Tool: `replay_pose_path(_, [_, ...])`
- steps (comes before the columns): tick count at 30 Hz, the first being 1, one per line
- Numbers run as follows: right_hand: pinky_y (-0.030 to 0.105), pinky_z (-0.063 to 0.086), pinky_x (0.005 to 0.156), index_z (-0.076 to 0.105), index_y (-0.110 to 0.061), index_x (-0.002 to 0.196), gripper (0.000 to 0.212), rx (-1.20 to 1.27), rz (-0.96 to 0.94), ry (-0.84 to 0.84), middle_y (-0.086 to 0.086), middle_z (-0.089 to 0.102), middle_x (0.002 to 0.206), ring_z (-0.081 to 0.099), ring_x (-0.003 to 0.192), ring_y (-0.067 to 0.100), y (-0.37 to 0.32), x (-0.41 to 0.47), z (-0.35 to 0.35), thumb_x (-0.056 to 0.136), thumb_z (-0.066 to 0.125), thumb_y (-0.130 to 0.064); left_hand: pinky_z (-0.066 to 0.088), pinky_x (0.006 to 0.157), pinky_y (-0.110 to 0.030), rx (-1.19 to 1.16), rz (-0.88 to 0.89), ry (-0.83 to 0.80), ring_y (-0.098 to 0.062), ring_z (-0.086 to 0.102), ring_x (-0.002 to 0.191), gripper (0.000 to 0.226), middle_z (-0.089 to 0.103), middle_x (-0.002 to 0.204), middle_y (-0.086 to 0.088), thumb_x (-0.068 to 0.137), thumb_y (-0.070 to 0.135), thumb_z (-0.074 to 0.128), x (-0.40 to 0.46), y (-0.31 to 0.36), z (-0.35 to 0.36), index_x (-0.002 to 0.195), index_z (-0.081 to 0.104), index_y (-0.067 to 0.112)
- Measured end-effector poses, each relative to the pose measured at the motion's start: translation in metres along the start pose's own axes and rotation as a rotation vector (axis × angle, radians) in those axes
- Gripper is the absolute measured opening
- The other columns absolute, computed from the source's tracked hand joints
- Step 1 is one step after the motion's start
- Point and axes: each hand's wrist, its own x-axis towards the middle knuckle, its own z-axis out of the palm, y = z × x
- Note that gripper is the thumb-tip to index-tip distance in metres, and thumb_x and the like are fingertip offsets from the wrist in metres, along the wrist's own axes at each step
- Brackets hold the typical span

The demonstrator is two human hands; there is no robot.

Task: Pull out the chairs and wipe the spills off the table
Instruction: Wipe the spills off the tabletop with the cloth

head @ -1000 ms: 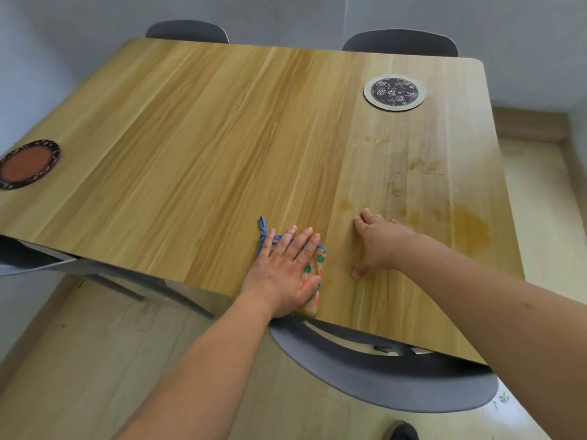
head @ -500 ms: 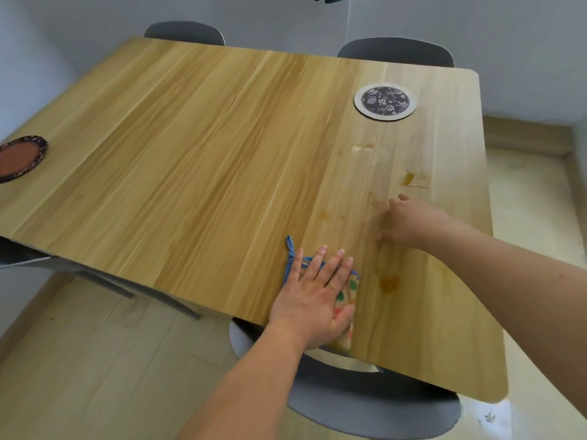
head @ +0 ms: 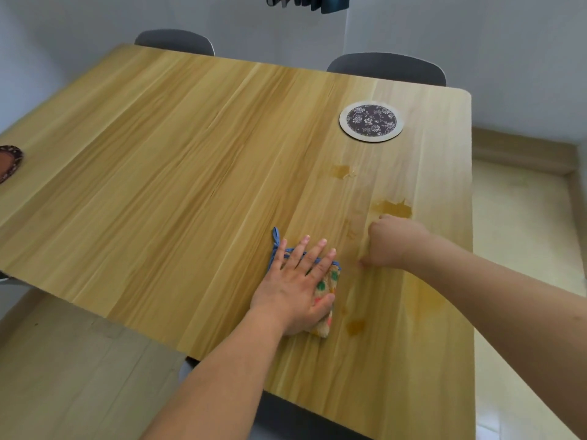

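My left hand (head: pixel 298 287) lies flat, fingers spread, pressing a folded patterned cloth (head: pixel 327 300) with blue trim onto the wooden table (head: pixel 178 173). My right hand (head: pixel 392 241) rests on the tabletop just right of it, fingers curled down, nothing in it. Amber spills lie around: one patch (head: pixel 394 208) at my right hand's fingertips, a small one (head: pixel 341 170) farther back, a blot (head: pixel 355 326) right of the cloth, and a pale smear (head: pixel 425 300) under my right forearm. A grey chair (head: pixel 286 411) sits under the near edge.
Two grey chair backs (head: pixel 174 41) (head: pixel 386 68) stand at the far edge against the wall. A round floral coaster (head: pixel 371 121) lies at the back right, a reddish coaster (head: pixel 8 161) at the left edge. Light floor runs along the table's right side.
My left hand has slid the cloth forward and rightward over the table, closer to the spills. My right hand has shifted farther along the tabletop up to the amber patch. The view has moved right.
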Motion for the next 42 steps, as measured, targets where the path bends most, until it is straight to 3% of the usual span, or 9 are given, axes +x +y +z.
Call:
replay_pose_path(2, [0.03, 0.049, 0.074, 0.065, -0.01, 0.111, 0.051, 0.105, 0.001, 0.042, 0.004, 0.062, 0.099, 0.061, 0.094, 0.025, 0.015, 0.011, -0.009, 0.083, 0.064, -0.053, -0.017, 0.117, -0.054, 0.004, -0.017, -0.001, -0.018, -0.035, 0.144, 0.074, -0.028, 0.161, 0.007, 0.095, 0.063, 0.014, 0.009, -0.003, -0.004, 0.152, -0.022, 0.031])
replay_pose_path(8, [0.039, 0.051, 0.086, 0.062, -0.005, 0.116, 0.038, 0.256, 0.062, 0.268, 0.012, 0.06, 0.118, 0.058, 0.108, 0.032, 0.065, 0.052, -0.022, 0.091, 0.052, -0.033, -0.015, 0.118, -0.053, 0.033, -0.02, -0.013, -0.018, -0.036, 0.144, 0.074, -0.029, 0.161, 0.006, 0.094, 0.064, 0.009, 0.044, -0.008, -0.013, 0.153, -0.023, 0.032])
replay_pose_path(17, [0.041, 0.046, 0.093, 0.055, -0.014, 0.129, 0.044, 0.325, 0.145, 0.334, 0.009, 0.051, 0.132, 0.052, 0.12, 0.031, 0.086, 0.103, -0.026, 0.096, 0.047, -0.041, -0.015, 0.118, -0.052, 0.041, -0.02, -0.004, -0.017, -0.037, 0.143, 0.074, -0.028, 0.161, 0.006, 0.095, 0.064, 0.012, 0.082, -0.019, -0.022, 0.153, -0.022, 0.033])
replay_pose_path(22, [0.043, 0.047, 0.091, 0.055, -0.009, 0.119, 0.045, 0.335, 0.177, 0.319, 0.01, 0.051, 0.123, 0.053, 0.113, 0.033, 0.094, 0.124, -0.03, 0.094, 0.05, -0.046, -0.015, 0.118, -0.052, 0.056, -0.016, -0.004, -0.018, -0.037, 0.143, 0.074, -0.028, 0.161, 0.006, 0.095, 0.064, 0.011, 0.11, -0.027, -0.029, 0.153, -0.022, 0.033])
replay_pose_path(25, [0.044, 0.045, 0.093, 0.047, -0.005, 0.125, 0.059, 0.341, 0.221, 0.283, 0.012, 0.047, 0.126, 0.048, 0.12, 0.033, 0.1, 0.138, -0.031, 0.089, 0.057, -0.051, -0.015, 0.118, -0.053, 0.064, -0.003, 0.006, -0.018, -0.036, 0.144, 0.074, -0.027, 0.161, 0.006, 0.095, 0.064, 0.012, 0.13, -0.03, -0.034, 0.153, -0.022, 0.033])
replay_pose_path(30, [0.049, 0.038, 0.106, 0.023, -0.003, 0.147, 0.11, 0.337, 0.341, 0.047, 0.019, 0.03, 0.15, 0.029, 0.139, 0.035, 0.107, 0.168, -0.044, 0.07, 0.071, -0.065, -0.017, 0.117, -0.053, 0.063, 0.016, 0.006, -0.019, -0.035, 0.144, 0.074, -0.028, 0.161, 0.005, 0.095, 0.063, 0.014, 0.154, -0.035, -0.039, 0.154, -0.02, 0.032])
replay_pose_path(32, [0.044, 0.038, 0.107, 0.032, -0.001, 0.144, 0.099, 0.253, 0.302, -0.045, 0.018, 0.039, 0.145, 0.026, 0.141, 0.033, 0.109, 0.173, -0.055, 0.075, 0.068, -0.063, -0.016, 0.117, -0.053, 0.061, 0.023, 0.011, -0.019, -0.035, 0.144, 0.075, -0.026, 0.162, 0.005, 0.095, 0.063, 0.014, 0.166, -0.036, -0.041, 0.154, -0.02, 0.032])
replay_pose_path(35, [0.036, 0.039, 0.101, 0.049, -0.003, 0.131, 0.076, 0.131, 0.218, -0.101, 0.011, 0.056, 0.13, 0.046, 0.129, 0.032, 0.104, 0.172, -0.07, 0.083, 0.062, -0.06, -0.016, 0.118, -0.053, 0.046, 0.03, 0.014, -0.018, -0.034, 0.145, 0.075, -0.025, 0.162, 0.007, 0.094, 0.063, 0.015, 0.182, -0.039, -0.046, 0.154, -0.018, 0.033])
replay_pose_path(42, [0.035, 0.052, 0.087, 0.057, -0.009, 0.115, 0.07, 0.035, 0.133, -0.086, 0.005, 0.06, 0.098, 0.062, 0.1, 0.028, 0.106, 0.183, -0.077, 0.072, 0.071, -0.063, -0.017, 0.117, -0.053, 0.047, 0.044, 0.019, -0.019, -0.033, 0.145, 0.076, -0.025, 0.162, 0.006, 0.091, 0.064, 0.01, 0.22, -0.045, -0.054, 0.154, -0.018, 0.033])
